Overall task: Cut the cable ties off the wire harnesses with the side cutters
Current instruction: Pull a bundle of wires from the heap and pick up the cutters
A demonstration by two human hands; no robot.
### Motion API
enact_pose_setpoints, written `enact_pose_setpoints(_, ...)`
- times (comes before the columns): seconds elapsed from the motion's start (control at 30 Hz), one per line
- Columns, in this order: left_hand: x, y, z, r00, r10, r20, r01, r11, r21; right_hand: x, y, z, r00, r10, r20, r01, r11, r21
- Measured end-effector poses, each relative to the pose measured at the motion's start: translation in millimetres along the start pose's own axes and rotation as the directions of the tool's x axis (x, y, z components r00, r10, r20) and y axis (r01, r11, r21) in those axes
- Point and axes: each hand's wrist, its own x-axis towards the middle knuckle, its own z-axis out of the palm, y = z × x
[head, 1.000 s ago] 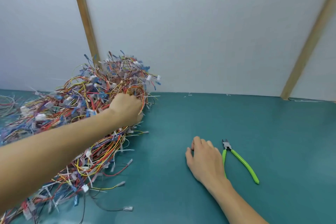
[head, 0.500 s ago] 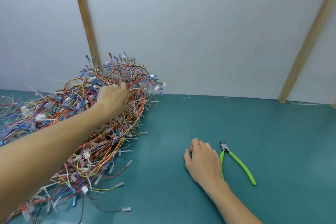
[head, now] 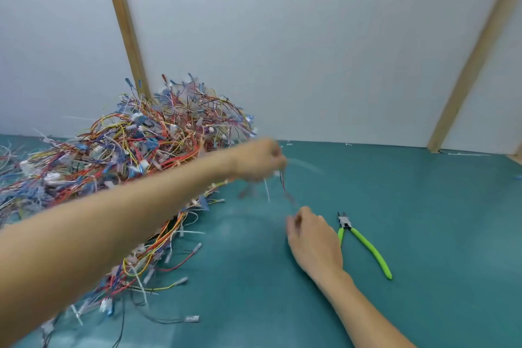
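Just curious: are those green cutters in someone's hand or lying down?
Lying down: the side cutters rest flat on the table, beside the right hand, ungripped.

The left hand, blurred, is raised on an outstretched forearm, its fingers curled in a pinch. The right hand sits lower, palm down, fingers loosely bent.

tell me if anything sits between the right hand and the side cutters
Nothing visible does. The side cutters lie on the green mat just right of the right hand, one green handle partly hidden behind it. The left hand holds a blurred wire harness further back.
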Motion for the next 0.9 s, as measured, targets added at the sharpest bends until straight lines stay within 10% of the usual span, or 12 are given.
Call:
enact_pose_setpoints(0.07,-17,17,45,0.998,0.053,0.045,-0.059,0.989,0.139,5,-2,-12,0.984,0.168,0.065,-0.179,0.877,0.446)
enact_pose_setpoints(0.13,-37,25,84,0.992,0.116,-0.051,-0.098,0.959,0.267,14,-2,-27,0.907,0.212,0.365,-0.422,0.444,0.79)
enact_pose_setpoints(0.2,-54,29,110,0.973,0.219,-0.074,-0.178,0.913,0.366,25,2,-40,0.768,-0.021,0.64,-0.638,0.064,0.767)
enact_pose_setpoints(0.27,-67,28,123,0.958,0.283,-0.053,-0.237,0.88,0.412,30,2,-51,0.702,-0.149,0.697,-0.709,-0.046,0.704)
enact_pose_setpoints(0.43,-68,1,108,0.874,0.401,-0.276,-0.346,0.91,0.228,43,-15,-52,0.714,-0.054,0.698,-0.689,0.121,0.714)
enact_pose_setpoints(0.57,-44,-38,86,0.85,0.124,-0.512,-0.165,0.986,-0.035,59,-15,-60,0.829,0.064,0.555,-0.557,0.016,0.83)
enact_pose_setpoints(0.7,-23,-74,66,0.92,-0.158,-0.359,0.263,0.928,0.266,72,-16,-77,0.936,0.164,0.312,-0.321,0.03,0.947)
enact_pose_setpoints(0.9,-10,-85,4,0.892,-0.288,0.349,0.36,0.919,-0.161,85,-30,-88,0.976,0.19,0.108,-0.15,0.228,0.962)
